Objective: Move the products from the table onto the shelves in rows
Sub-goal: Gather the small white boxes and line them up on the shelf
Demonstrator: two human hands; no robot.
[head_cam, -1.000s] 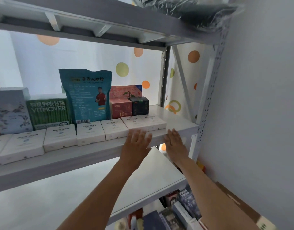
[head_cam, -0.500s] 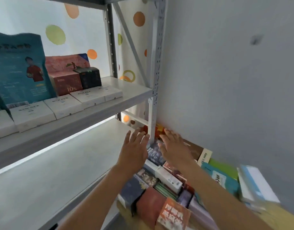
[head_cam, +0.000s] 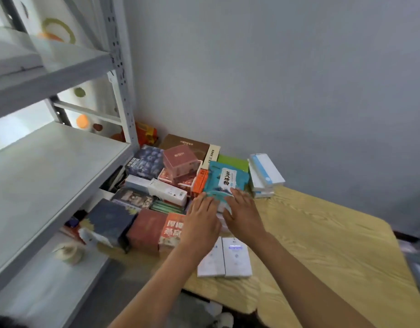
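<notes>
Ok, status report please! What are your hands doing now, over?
Left hand and right hand open, touching teal pouch. Pouch on table, not lifted. Nothing blocking.

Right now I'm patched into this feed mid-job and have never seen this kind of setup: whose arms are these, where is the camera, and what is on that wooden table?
There is no machine here. The two bare arms belong to a person wearing one wide-angle camera on the head, so you look forward and down, as they do.

The left hand and right hand both reach with fairly straight fingers onto the lower edge of a teal pouch. They touch it, but I see no closed grip yet.

The wooden table holds a crowd of product boxes at its far left part: a dark blueberry box, a pink-red box, a navy box, and a stack of white and blue boxes by the wall. Two flat white boxes lie side by side under the wrists.

At left stands the grey metal shelf unit, where products go.
</notes>
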